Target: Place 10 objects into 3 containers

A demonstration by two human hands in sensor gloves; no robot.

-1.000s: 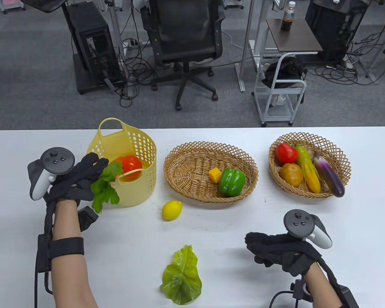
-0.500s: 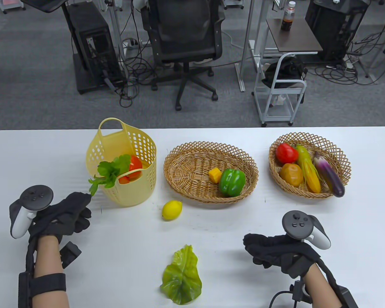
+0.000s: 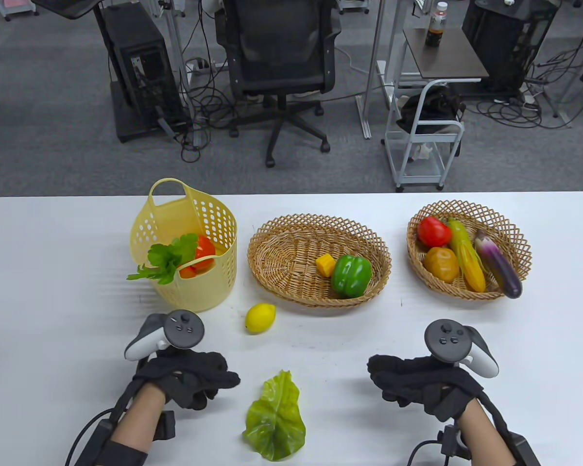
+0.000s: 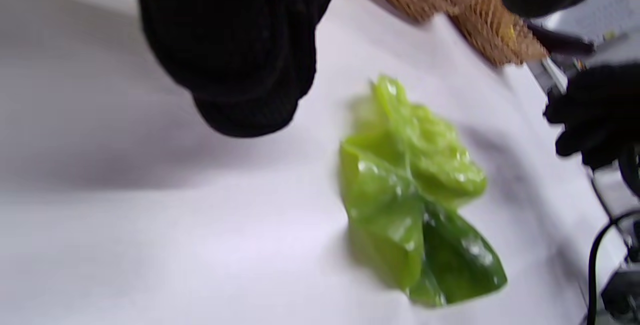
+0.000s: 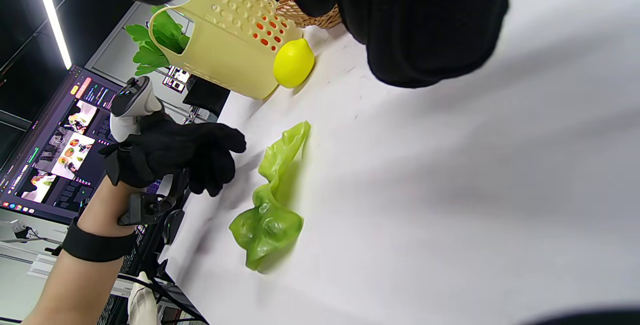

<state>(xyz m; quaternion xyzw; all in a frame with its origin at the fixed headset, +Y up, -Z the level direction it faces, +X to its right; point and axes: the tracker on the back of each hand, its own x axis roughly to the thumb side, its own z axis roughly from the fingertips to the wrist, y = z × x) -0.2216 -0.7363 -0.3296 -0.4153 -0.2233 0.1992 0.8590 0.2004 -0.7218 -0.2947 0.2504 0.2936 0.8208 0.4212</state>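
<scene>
From above we see our empty, loosely curled left hand [image 3: 189, 376] just beside the lettuce leaf [image 3: 275, 417], our right hand [image 3: 420, 381] curled and idle; the left wrist view suggests pinching the leaf's crumpled ridge; the right wrist view confirms no contact.

white table [image 3: 53, 272] with baskets, lemon [image 3: 260, 318], lettuce [image 3: 275, 417]

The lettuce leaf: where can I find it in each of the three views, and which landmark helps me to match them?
Table view: lettuce leaf at bottom centre, between the left hand and the right hand.
Left wrist view: right of centre, below the gloved fingers.
Right wrist view: lower left of centre, beside the left hand.
Shared landmark: the left hand's black glove, near the leaf in every view.
</scene>
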